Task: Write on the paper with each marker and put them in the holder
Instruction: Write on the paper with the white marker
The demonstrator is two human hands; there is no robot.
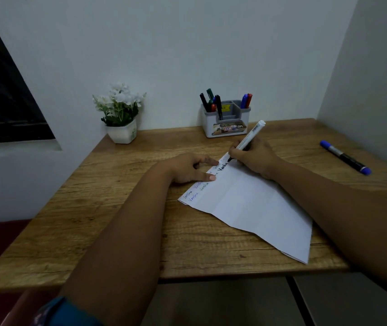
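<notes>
A white-barrelled marker (249, 138) with a black tip touches the paper (251, 203) near the sheet's far edge, its barrel tilted so the capless rear end points toward one o'clock. The right hand (255, 158) grips it low on the barrel, fingers curled round it, the heel of the hand resting on the sheet and the forearm running back toward four o'clock. A bold black word sits just beside the tip, at its eight o'clock, and fainter coloured words run in two lines along the same edge of the paper.

The left hand (191, 168) lies at nine o'clock from the marker tip, palm down, fingers fairly straight, with the fingertips pressing the paper's far edge; its forearm comes in from seven o'clock. The two hands are near each other but apart.

The paper lies skewed on the wooden table (117, 208), creased by old folds, one corner reaching the near table edge at five o'clock.

At twelve o'clock from the writing hand, against the wall, stands the holder (226, 124), grey and white, with several markers upright in its left and right compartments. A blue marker (345, 157) lies alone on the table at three o'clock, well apart from the paper. At ten o'clock a white pot of white flowers (120, 114) stands by the wall.
</notes>
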